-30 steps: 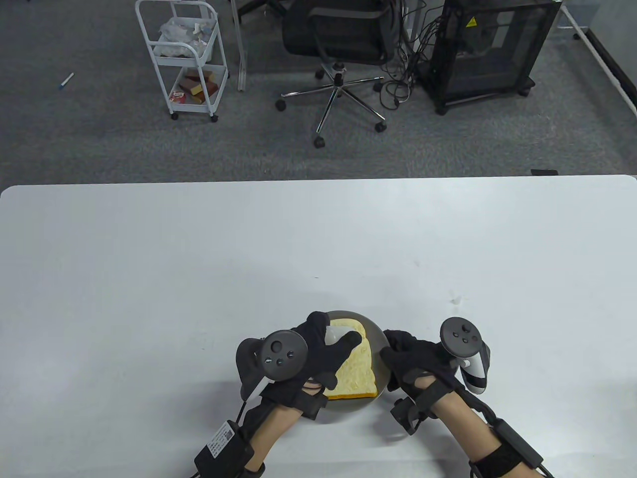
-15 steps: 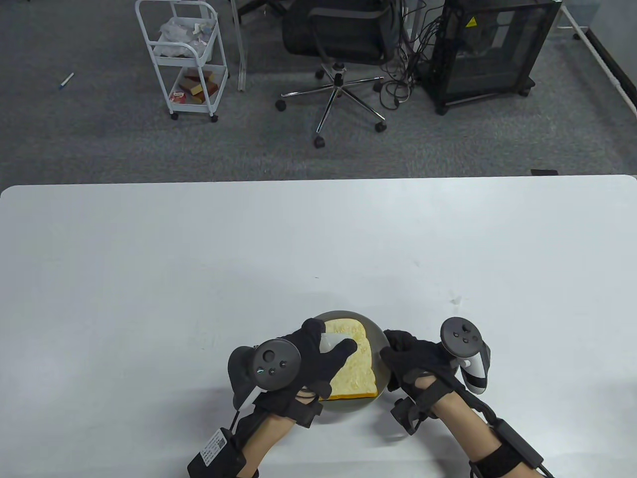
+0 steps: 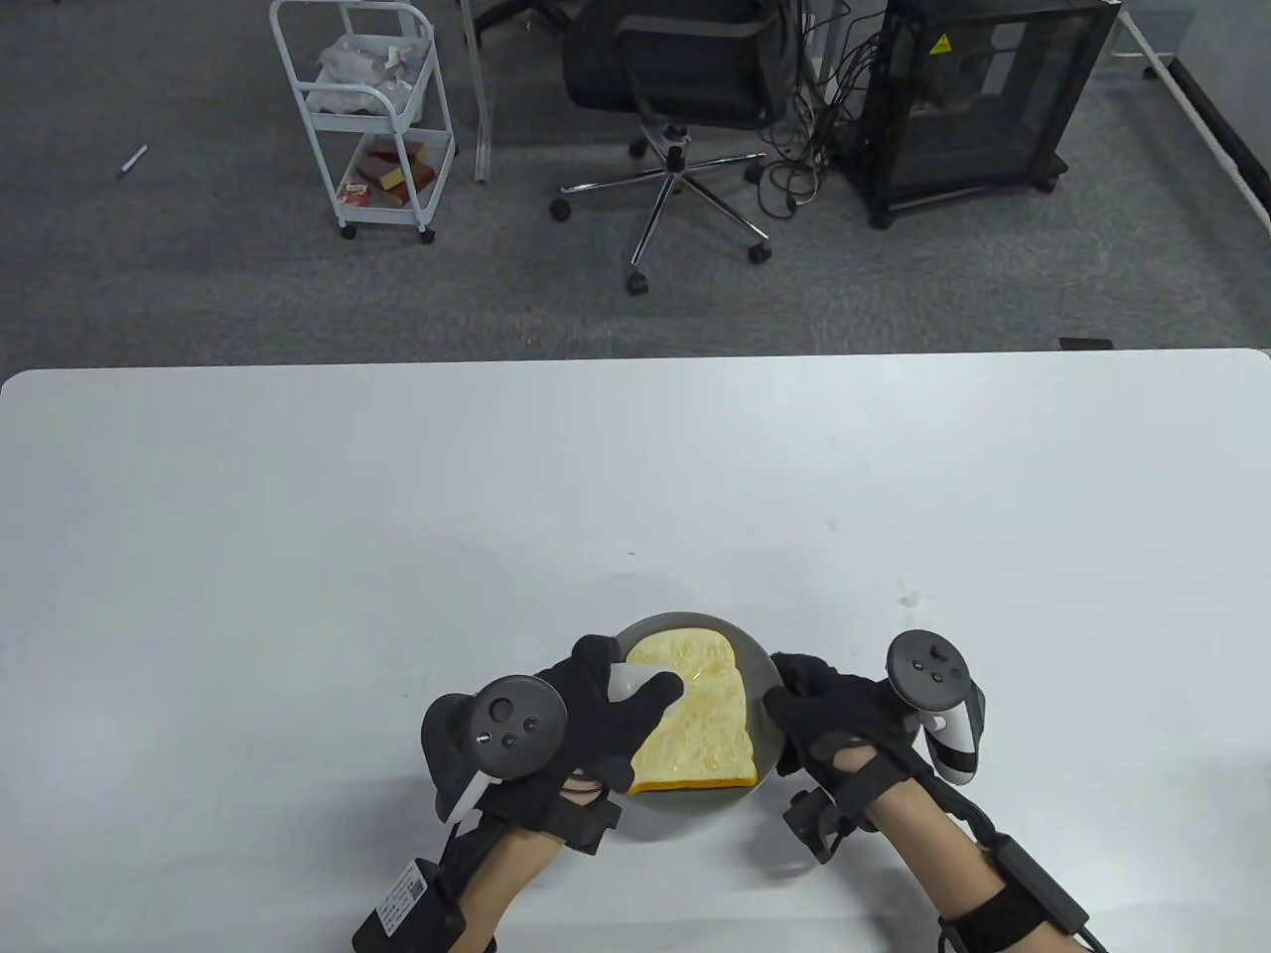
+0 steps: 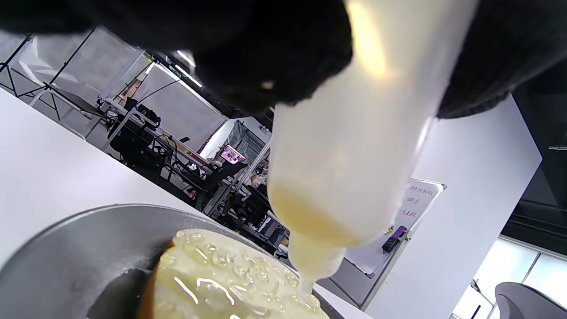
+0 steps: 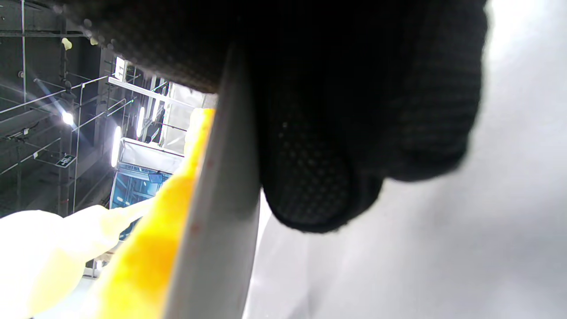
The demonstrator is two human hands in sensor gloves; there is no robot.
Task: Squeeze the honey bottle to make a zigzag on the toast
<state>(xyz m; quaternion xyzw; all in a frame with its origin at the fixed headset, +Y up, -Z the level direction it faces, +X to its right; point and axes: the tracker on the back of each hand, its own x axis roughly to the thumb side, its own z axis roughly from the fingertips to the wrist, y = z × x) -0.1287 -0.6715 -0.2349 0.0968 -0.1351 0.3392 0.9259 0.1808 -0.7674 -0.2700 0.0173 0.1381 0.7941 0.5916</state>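
Observation:
A slice of toast (image 3: 698, 725) lies on a grey plate (image 3: 685, 817) near the table's front edge. My left hand (image 3: 606, 710) grips a translucent honey bottle (image 3: 632, 683), tipped nozzle-down over the toast's left side. In the left wrist view the bottle (image 4: 350, 146) points down, its nozzle tip (image 4: 305, 290) touching glossy honey lines on the toast (image 4: 221, 283). My right hand (image 3: 824, 710) holds the plate's right rim; in the right wrist view its fingers (image 5: 319, 177) grip the rim (image 5: 217, 230) beside the toast's orange crust (image 5: 146, 248).
The white table (image 3: 635, 496) stretches far beyond the plate on all sides. Past its far edge stand a white cart (image 3: 372, 119), an office chair (image 3: 675, 109) and a black cabinet (image 3: 978, 99) on the carpet.
My left hand with the bottle has moved left and toward the front across the toast. The plate and toast have shifted slightly. The right hand keeps its hold on the rim.

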